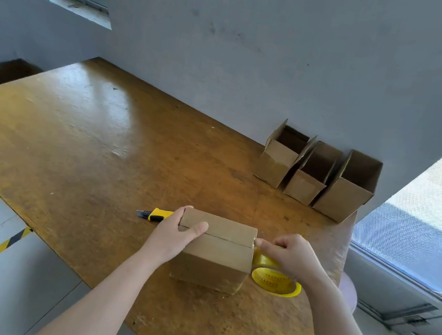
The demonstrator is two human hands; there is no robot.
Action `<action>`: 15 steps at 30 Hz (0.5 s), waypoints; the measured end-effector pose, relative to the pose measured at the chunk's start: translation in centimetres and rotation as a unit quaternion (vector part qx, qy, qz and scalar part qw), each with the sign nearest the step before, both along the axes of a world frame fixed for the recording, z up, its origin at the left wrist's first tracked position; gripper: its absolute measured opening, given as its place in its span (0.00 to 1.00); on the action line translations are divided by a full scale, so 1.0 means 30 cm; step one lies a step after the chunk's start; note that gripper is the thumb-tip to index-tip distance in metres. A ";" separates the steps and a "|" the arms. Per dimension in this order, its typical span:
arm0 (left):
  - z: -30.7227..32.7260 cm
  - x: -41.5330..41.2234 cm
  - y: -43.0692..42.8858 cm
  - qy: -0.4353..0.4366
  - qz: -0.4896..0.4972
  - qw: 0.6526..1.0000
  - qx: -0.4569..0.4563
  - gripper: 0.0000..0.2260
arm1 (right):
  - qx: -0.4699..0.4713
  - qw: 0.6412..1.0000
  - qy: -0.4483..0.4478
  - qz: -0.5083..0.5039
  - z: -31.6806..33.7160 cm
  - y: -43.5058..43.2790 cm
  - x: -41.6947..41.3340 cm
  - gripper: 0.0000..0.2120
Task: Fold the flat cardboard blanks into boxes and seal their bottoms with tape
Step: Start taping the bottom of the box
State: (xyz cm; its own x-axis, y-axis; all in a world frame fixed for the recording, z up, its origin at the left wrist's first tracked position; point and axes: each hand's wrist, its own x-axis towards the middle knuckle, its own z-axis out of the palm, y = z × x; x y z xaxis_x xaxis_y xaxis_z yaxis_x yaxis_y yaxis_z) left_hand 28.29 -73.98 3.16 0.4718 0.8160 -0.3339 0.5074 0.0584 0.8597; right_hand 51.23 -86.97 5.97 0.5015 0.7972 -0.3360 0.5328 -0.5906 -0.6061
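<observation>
Hands both at the work, near edge of the bench [94, 146]. Left hand [177, 237] grips the left end of the cardboard box [216, 260]: thumb laid over the top across the centre seam, fingers curled round the far side, mostly hidden. Box sits on the bench with its flaps closed, seam running left to right, between the two hands. Right hand [294, 255] is at the box's right end, fingers curled over the yellow tape roll [276, 282], thumb tip pressed at the top right edge where the seam ends. Roll hangs just below that hand, touching or nearly touching the box's right face; cannot tell which. No tape is visible along the seam. Yellow-and-black utility knife [154, 213] lies flat on the bench just left of the box, partly behind the left hand. Three open boxes [311, 176] stand in a row at the far right corner against the grey wall [261, 57], well apart from the hands, mouths up and touching one another.
</observation>
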 end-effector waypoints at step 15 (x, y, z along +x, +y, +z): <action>0.085 -0.206 0.137 0.056 0.068 0.994 -0.062 0.34 | -0.001 0.998 0.047 0.047 -0.010 0.131 -0.265 0.26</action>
State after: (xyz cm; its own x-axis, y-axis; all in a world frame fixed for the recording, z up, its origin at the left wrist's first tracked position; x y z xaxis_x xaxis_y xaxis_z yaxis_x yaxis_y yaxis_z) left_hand 22.10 -69.86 5.70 0.3143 0.8187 -0.4806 0.5799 0.2353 0.7800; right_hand 43.26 -83.05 5.67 0.3916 0.8380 -0.3799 0.5264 -0.5427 -0.6544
